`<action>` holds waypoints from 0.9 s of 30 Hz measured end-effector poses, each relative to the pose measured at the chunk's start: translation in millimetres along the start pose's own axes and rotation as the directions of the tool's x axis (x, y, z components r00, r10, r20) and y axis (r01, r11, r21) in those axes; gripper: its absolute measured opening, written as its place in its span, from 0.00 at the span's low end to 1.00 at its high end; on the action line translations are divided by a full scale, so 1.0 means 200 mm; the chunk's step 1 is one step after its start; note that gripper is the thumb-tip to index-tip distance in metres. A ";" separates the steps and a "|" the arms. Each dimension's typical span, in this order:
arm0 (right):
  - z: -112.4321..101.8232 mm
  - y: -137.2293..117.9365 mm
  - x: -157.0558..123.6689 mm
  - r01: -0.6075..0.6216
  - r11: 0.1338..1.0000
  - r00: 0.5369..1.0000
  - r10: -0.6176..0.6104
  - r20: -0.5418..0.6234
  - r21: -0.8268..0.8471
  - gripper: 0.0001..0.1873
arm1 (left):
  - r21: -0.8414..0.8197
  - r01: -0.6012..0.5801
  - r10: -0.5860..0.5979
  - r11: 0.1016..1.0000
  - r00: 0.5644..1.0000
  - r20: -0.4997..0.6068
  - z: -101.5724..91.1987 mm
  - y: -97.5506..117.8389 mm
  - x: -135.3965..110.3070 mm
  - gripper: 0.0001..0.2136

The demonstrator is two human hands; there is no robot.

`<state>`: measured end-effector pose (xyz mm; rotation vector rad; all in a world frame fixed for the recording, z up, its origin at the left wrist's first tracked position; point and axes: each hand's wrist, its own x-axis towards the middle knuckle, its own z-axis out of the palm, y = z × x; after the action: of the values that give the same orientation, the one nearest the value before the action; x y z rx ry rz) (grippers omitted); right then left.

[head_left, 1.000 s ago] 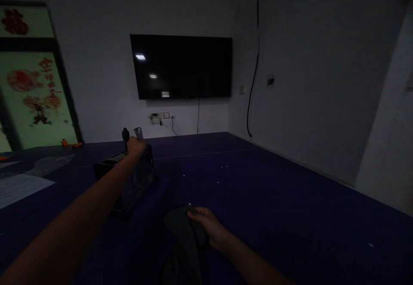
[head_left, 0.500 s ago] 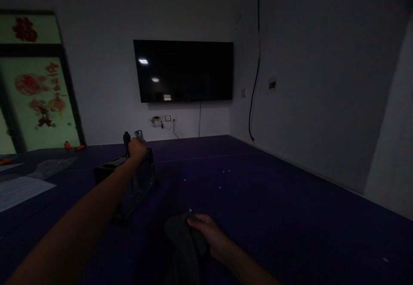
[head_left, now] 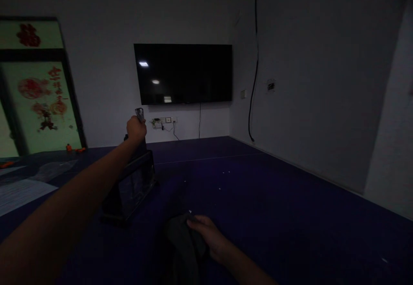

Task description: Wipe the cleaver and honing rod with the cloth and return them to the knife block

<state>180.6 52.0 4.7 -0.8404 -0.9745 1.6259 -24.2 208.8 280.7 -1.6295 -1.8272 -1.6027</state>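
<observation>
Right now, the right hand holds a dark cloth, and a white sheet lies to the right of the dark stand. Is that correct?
Not quite: in the head view, the white sheet lies to the left of the dark stand. The right hand does hold a dark cloth.

one left hand [head_left: 136,128], one right hand [head_left: 209,235], one shiny-topped thing [head_left: 140,113], one dark cloth [head_left: 182,233], one dark stand [head_left: 137,186], one black TV [head_left: 187,74] with three bright spots [head_left: 143,64], one long wire [head_left: 257,61] at right, three orange things [head_left: 69,147] far left, at least six white bits [head_left: 220,189], one bench [head_left: 290,216]
</observation>
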 end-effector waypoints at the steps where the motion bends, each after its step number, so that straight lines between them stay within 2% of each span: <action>1: 0.00 0.00 0.00 0.001 1.000 1.000 -0.001 0.001 -0.003 0.20 | -0.003 -0.007 0.007 1.000 1.000 -0.013 -0.03 0.02 0.02 0.08; 4: 0.00 0.00 0.00 -0.002 1.000 1.000 0.002 -0.008 -0.013 0.20 | -0.053 -0.037 0.033 0.998 0.997 -0.073 -0.13 0.10 0.08 0.07; 7: 0.00 0.00 0.00 0.009 1.000 1.000 -0.008 0.015 -0.028 0.21 | -0.144 -0.120 0.092 0.982 0.979 -0.184 -0.24 0.16 0.10 0.07; 10: 0.01 0.01 -0.01 0.028 0.999 0.999 -0.026 0.038 -0.033 0.21 | -0.293 -0.220 0.120 0.931 0.939 -0.322 -0.34 0.18 0.02 0.08; 12: 0.01 0.01 -0.02 0.033 0.999 0.999 -0.032 0.025 -0.031 0.21 | -0.528 -0.234 0.026 0.816 0.928 -0.371 -0.38 0.16 -0.10 0.07; 13: 0.02 0.01 -0.02 0.034 0.999 0.999 -0.034 0.017 -0.027 0.20 | -0.658 -0.189 -0.067 0.729 0.937 -0.343 -0.39 0.15 -0.17 0.07; 14: 0.02 0.01 -0.02 0.035 0.999 0.999 -0.035 0.008 -0.015 0.20 | -0.775 -0.093 -0.183 0.625 0.948 -0.261 -0.40 0.12 -0.25 0.06; 15: 0.03 0.01 -0.03 0.033 0.999 0.999 -0.033 -0.006 0.004 0.19 | -0.880 0.046 -0.327 0.472 0.936 -0.127 -0.41 0.10 -0.34 0.05; 16: 0.03 0.00 -0.03 0.026 0.999 0.999 -0.026 -0.020 0.032 0.19 | -0.939 0.206 -0.461 0.277 0.885 0.058 -0.42 0.07 -0.43 0.05; 17: 0.04 0.00 -0.03 0.014 0.998 0.999 -0.012 -0.035 0.063 0.17 | -0.936 0.287 -0.501 0.203 0.852 0.153 -0.42 0.05 -0.51 0.06; 20: 0.06 -0.01 -0.04 -0.041 0.991 0.998 0.047 -0.051 0.129 0.14 | -0.876 0.479 -0.549 0.061 0.749 0.371 -0.42 -0.04 -0.75 0.10; 22: 0.08 -0.01 -0.07 -0.069 0.989 0.997 0.074 -0.033 0.134 0.11 | -0.826 0.563 -0.553 -0.026 0.680 0.481 -0.41 -0.08 -0.88 0.13; 24: 0.11 -0.01 -0.13 -0.068 0.989 0.998 0.070 -0.010 0.128 0.08 | -0.789 0.606 -0.554 -0.098 0.626 0.549 -0.40 -0.11 -0.98 0.14; 27: 0.19 0.00 -0.22 0.003 0.988 0.998 -0.014 0.069 0.156 0.16 | -0.762 0.623 -0.559 -0.178 0.573 0.599 -0.37 -0.16 -1.09 0.14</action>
<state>158.1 1.2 22.5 -0.6761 -0.8845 1.7094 -4.2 32.5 130.9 -0.7536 -1.6329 -3.8818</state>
